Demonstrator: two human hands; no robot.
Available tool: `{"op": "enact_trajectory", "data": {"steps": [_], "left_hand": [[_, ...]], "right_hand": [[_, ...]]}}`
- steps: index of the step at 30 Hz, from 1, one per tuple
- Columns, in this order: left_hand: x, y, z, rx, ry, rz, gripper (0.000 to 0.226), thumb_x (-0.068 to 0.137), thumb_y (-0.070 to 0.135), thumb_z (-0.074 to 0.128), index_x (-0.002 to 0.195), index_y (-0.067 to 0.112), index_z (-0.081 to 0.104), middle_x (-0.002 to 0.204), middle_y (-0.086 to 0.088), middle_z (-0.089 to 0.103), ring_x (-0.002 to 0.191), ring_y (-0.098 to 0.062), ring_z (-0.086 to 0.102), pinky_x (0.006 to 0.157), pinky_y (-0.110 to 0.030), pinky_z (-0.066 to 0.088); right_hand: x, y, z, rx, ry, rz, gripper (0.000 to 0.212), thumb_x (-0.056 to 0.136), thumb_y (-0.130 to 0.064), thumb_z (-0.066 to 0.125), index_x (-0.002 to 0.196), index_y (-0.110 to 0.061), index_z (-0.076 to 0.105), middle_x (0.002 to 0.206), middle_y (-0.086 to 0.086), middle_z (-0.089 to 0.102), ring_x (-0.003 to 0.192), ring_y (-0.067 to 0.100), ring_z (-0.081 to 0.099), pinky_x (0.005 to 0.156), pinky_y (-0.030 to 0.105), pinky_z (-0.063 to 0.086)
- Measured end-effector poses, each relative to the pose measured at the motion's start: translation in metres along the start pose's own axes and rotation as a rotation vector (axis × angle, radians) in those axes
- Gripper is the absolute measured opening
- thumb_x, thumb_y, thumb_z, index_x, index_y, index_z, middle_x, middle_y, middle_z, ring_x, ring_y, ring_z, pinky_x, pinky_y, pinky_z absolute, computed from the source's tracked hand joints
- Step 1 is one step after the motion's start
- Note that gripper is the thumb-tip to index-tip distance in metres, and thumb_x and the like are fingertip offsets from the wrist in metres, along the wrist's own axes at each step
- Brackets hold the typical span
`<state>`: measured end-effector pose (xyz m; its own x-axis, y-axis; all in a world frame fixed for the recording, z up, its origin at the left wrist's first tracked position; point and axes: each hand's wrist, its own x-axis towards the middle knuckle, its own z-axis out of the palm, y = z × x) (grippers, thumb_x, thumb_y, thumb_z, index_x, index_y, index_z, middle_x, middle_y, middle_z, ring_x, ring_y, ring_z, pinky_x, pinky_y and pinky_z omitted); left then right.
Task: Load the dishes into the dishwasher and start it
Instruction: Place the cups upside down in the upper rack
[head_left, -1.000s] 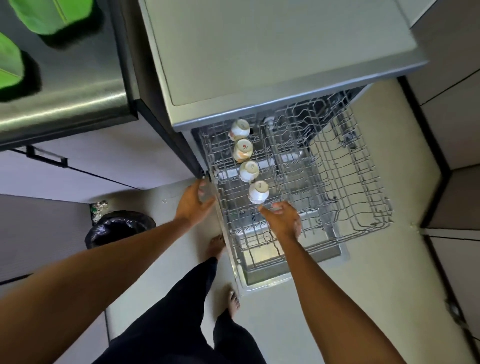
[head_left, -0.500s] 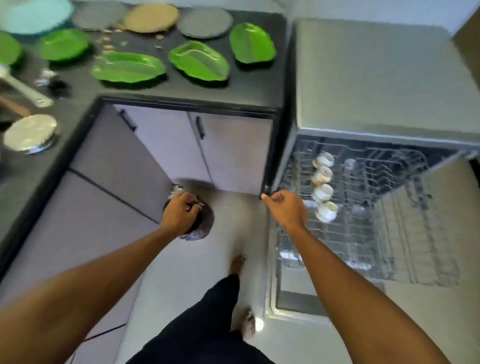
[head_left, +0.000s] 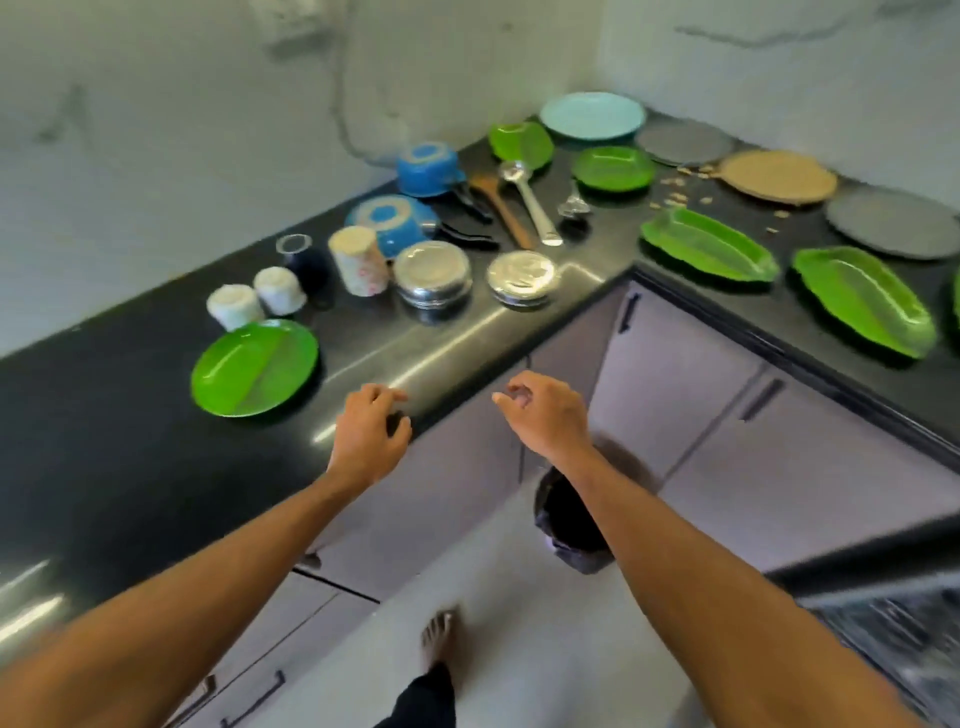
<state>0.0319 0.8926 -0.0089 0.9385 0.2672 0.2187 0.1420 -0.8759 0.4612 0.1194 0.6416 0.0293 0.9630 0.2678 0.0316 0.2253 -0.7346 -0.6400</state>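
Note:
Dishes cover the black L-shaped counter (head_left: 130, 441). A round green plate (head_left: 254, 368) lies nearest, with two white cups (head_left: 235, 306) upside down behind it. Further back stand a patterned cup (head_left: 358, 261), two steel lidded bowls (head_left: 432, 274), two blue pots (head_left: 393, 223), a ladle (head_left: 529, 200) and a wooden spatula (head_left: 501, 208). Green leaf-shaped plates (head_left: 709, 245) line the right arm of the counter. My left hand (head_left: 370, 435) hovers at the counter's front edge, fingers loosely curled and holding nothing. My right hand (head_left: 545, 413) hangs empty in front of the cabinets. The dishwasher rack (head_left: 904, 634) shows only at the bottom right corner.
A light blue plate (head_left: 592, 115), grey plates (head_left: 684, 145) and a tan plate (head_left: 779, 176) with crumbs sit at the far corner. A bin with a black bag (head_left: 571, 525) stands on the floor by the grey cabinet doors (head_left: 691, 384). My bare foot (head_left: 439, 639) is below.
My view has swung left from the open dishwasher with its row of cups to the counter. Both hands left the rack and now reach toward the counter edge, empty.

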Motion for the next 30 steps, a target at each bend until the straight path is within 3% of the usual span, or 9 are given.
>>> {"op": "enact_trajectory", "data": {"steps": [4, 7, 12, 17, 21, 26, 30], "left_hand": [[0.022, -0.061, -0.027, 0.056, 0.068, -0.054, 0.030, 0.081, 0.030, 0.066, 0.108, 0.017, 0.067, 0.108, -0.005, 0.059, 0.102, -0.030, 0.056, 0.088, -0.039, 0.046], [0.038, -0.092, -0.047, 0.127, 0.136, -0.014, 0.030, 0.079, 0.027, 0.072, 0.108, 0.018, 0.068, 0.114, -0.006, 0.059, 0.106, -0.029, 0.053, 0.087, -0.041, 0.045], [0.071, -0.152, -0.086, 0.134, 0.252, -0.174, 0.037, 0.081, 0.039, 0.064, 0.110, 0.017, 0.068, 0.114, -0.008, 0.060, 0.106, -0.032, 0.055, 0.089, -0.043, 0.045], [0.112, -0.211, -0.121, 0.112, 0.251, -0.335, 0.051, 0.080, 0.043, 0.065, 0.124, 0.019, 0.058, 0.119, -0.001, 0.058, 0.114, -0.024, 0.051, 0.095, -0.040, 0.045], [0.142, -0.235, -0.126, -0.012, 0.218, -0.389, 0.070, 0.076, 0.047, 0.071, 0.137, 0.021, 0.048, 0.133, -0.003, 0.052, 0.123, -0.022, 0.048, 0.102, -0.036, 0.040], [0.167, -0.244, -0.114, -0.138, 0.152, -0.433, 0.091, 0.068, 0.054, 0.073, 0.146, 0.021, 0.039, 0.143, -0.006, 0.046, 0.132, -0.028, 0.044, 0.106, -0.047, 0.041], [0.178, -0.251, -0.108, -0.206, 0.140, -0.460, 0.086, 0.062, 0.059, 0.073, 0.137, 0.029, 0.043, 0.132, -0.003, 0.052, 0.124, -0.025, 0.050, 0.102, -0.049, 0.045]], "right_hand": [[0.064, -0.080, 0.067, -0.005, -0.123, -0.164, 0.028, 0.087, -0.045, 0.069, 0.108, -0.027, 0.068, 0.093, -0.006, 0.068, 0.093, 0.017, 0.064, 0.081, 0.032, 0.052], [0.107, -0.128, 0.113, -0.007, -0.184, -0.267, 0.037, 0.085, -0.041, 0.070, 0.118, -0.025, 0.065, 0.110, -0.002, 0.069, 0.105, 0.021, 0.063, 0.091, 0.034, 0.047], [0.168, -0.199, 0.169, 0.004, -0.317, -0.373, 0.062, 0.086, -0.036, 0.071, 0.142, -0.022, 0.048, 0.137, 0.007, 0.056, 0.125, 0.027, 0.053, 0.107, 0.040, 0.041], [0.212, -0.256, 0.217, -0.047, -0.304, -0.501, 0.069, 0.087, -0.029, 0.070, 0.148, -0.017, 0.041, 0.147, 0.009, 0.044, 0.121, 0.035, 0.050, 0.101, 0.044, 0.042], [0.239, -0.279, 0.239, -0.178, -0.270, -0.559, 0.073, 0.089, -0.025, 0.063, 0.155, -0.023, 0.031, 0.158, 0.005, 0.032, 0.130, 0.037, 0.040, 0.101, 0.048, 0.043], [0.257, -0.282, 0.243, -0.328, -0.365, -0.606, 0.074, 0.087, -0.032, 0.061, 0.154, -0.027, 0.029, 0.148, 0.001, 0.040, 0.123, 0.035, 0.046, 0.088, 0.052, 0.048], [0.257, -0.280, 0.242, -0.311, -0.328, -0.612, 0.069, 0.085, -0.038, 0.064, 0.148, -0.027, 0.037, 0.141, 0.001, 0.046, 0.120, 0.033, 0.048, 0.084, 0.051, 0.049]]}}
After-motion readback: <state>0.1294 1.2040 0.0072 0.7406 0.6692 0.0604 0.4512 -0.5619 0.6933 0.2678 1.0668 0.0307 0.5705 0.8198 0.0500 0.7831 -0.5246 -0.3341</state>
